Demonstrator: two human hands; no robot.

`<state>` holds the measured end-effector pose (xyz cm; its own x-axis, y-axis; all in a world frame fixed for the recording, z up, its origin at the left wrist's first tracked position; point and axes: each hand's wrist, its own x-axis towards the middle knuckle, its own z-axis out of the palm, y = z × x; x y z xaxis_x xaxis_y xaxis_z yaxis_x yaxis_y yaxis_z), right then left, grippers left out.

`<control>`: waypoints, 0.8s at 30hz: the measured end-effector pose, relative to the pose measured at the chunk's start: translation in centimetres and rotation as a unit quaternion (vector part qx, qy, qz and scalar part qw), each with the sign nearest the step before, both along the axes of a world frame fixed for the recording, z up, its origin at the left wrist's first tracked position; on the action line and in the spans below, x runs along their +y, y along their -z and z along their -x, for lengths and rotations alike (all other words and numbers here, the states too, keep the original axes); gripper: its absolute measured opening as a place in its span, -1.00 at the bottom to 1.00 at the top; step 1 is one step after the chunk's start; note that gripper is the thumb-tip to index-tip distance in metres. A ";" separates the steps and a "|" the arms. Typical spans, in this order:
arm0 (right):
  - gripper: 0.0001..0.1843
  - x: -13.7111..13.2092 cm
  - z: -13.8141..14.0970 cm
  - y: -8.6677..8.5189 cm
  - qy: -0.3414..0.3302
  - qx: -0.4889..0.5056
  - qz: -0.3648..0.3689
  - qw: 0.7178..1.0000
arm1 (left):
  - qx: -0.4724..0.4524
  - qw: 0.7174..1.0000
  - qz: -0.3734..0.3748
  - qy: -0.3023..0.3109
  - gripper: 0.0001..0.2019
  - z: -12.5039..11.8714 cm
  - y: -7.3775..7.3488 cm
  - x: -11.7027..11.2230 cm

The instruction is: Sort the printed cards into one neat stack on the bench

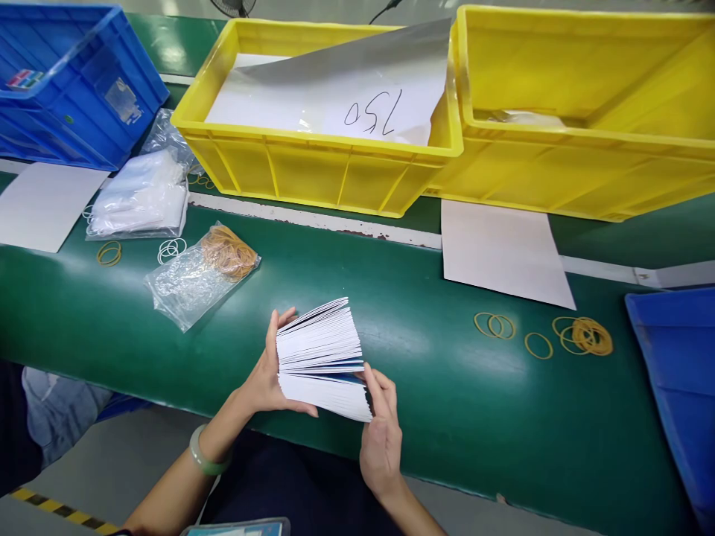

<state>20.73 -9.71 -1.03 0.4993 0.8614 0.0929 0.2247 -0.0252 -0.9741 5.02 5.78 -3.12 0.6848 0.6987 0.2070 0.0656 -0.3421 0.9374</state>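
A thick stack of white cards or booklets [321,346] is fanned out above the front edge of the green table, with some blue showing between its leaves. My left hand [268,376] grips the stack around its left side, fingers behind and thumb beneath. At the lower right corner, my right hand [383,428] holds the edges of the leaves between thumb and fingers. A wider gap splits the stack near its lower part. Nearest to the left hand lies a clear plastic bag [204,272] with tan rubber bands inside.
Two yellow bins [313,167] stand at the back, one with paper marked "150". Blue bins [72,97] flank the table. White sheets [500,249], loose rubber bands [592,336] and bagged white items [139,193] lie on the green table [424,327]. Another person's leg [56,417] is at left.
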 end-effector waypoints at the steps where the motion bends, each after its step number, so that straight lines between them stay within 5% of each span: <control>1: -0.44 -0.1 0.1 0.2 0.005 0.002 -0.006 1.000 | -0.001 1.000 0.000 0.000 0.51 0.0 0.0 0.0; 6: -0.52 0.3 -0.2 0.9 0.011 0.020 -0.031 0.999 | -0.010 1.000 -0.007 0.003 0.50 -0.1 0.0 0.1; 19: -0.39 0.8 -0.8 0.0 -0.018 0.019 0.000 1.000 | -0.004 1.000 -0.002 0.000 0.47 0.0 0.0 0.0; 24: -0.52 0.7 -0.6 0.5 0.011 0.026 -0.021 0.999 | -0.007 1.000 -0.003 0.002 0.43 0.0 -0.1 0.0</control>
